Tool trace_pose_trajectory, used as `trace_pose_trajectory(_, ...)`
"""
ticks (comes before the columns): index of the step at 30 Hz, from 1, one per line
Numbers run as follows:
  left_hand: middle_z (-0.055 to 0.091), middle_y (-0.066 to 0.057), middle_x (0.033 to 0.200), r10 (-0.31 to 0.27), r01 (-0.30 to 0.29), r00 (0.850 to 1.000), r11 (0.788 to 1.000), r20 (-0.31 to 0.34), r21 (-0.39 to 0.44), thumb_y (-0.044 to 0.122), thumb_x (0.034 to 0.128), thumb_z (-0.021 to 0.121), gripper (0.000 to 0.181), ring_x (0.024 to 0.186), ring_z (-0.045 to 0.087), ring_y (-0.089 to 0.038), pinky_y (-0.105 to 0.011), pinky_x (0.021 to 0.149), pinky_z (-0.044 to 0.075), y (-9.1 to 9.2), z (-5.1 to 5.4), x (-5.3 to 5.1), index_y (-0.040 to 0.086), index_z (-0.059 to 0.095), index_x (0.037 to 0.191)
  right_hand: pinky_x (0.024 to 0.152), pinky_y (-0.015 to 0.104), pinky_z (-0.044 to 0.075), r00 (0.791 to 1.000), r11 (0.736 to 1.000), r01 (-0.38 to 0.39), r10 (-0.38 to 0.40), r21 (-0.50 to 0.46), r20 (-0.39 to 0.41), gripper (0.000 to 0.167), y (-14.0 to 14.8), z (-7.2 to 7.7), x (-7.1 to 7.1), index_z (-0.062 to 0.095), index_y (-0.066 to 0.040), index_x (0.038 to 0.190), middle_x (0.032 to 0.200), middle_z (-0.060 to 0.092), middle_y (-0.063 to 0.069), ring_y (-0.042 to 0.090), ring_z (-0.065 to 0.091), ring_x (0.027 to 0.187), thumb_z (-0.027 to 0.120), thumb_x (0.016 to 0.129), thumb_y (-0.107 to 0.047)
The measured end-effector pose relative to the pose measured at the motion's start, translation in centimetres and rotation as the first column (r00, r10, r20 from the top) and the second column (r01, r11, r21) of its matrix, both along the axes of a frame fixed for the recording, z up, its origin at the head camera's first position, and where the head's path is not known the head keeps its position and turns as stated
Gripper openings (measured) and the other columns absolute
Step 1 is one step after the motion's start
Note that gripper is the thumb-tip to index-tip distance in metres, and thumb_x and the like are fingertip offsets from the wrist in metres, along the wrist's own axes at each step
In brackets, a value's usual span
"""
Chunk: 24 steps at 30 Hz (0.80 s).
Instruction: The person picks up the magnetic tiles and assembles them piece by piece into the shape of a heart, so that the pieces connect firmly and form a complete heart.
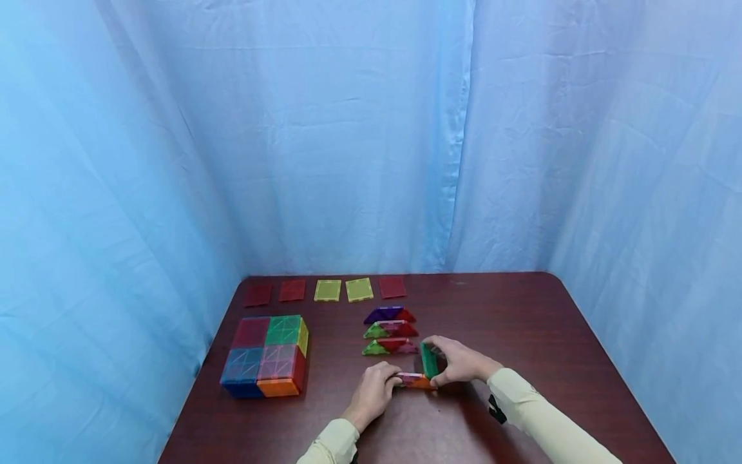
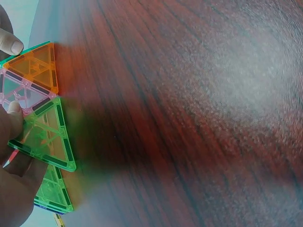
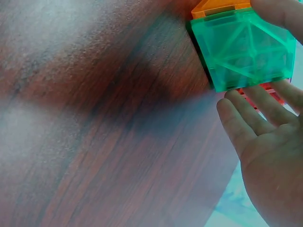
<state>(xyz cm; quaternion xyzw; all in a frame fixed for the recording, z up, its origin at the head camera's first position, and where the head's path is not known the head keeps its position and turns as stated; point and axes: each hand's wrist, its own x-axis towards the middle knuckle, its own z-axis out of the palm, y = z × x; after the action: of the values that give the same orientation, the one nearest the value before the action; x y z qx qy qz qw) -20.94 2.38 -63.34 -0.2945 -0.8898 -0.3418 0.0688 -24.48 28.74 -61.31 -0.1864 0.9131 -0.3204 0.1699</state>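
Observation:
My left hand (image 1: 371,390) pinches an upright row of magnetic triangle tiles. In the left wrist view the row shows a green triangle (image 2: 47,130), a pink triangle (image 2: 23,87) and an orange triangle (image 2: 35,66) side by side. At the row's right end, my right hand (image 1: 460,362) grips a green square tile (image 3: 246,52) standing on edge, thumb on its near side and fingers on its far side. The green tile meets the orange triangle there. Behind the hands stand three similar triangle rows, the nearest row (image 1: 390,347) just beyond my fingers.
To the left sits a block of coloured square tiles (image 1: 278,362). Along the back edge lie several flat squares, among them a yellow tile (image 1: 327,290) and a red tile (image 1: 392,287). Blue curtains (image 1: 348,142) surround the brown table (image 1: 498,303).

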Motion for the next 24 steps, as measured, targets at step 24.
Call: trace_pose_trajectory(24,0.068,-0.004,0.104,0.273,-0.262,0.937,0.962,-0.218,0.078,0.016,0.0937,0.073,0.02,0.093,0.065,-0.021,-0.039,0.081,0.057,-2.6,1.3,-2.6,0.011,0.073,0.113,0.097,0.05,0.053,0.999,0.999,0.047,-0.047,-0.018,0.023,0.092,0.2,-0.3,0.5,0.041,-0.016,0.152,0.142,0.052,0.006,0.03,0.054,0.127,0.088,0.077,-0.042)
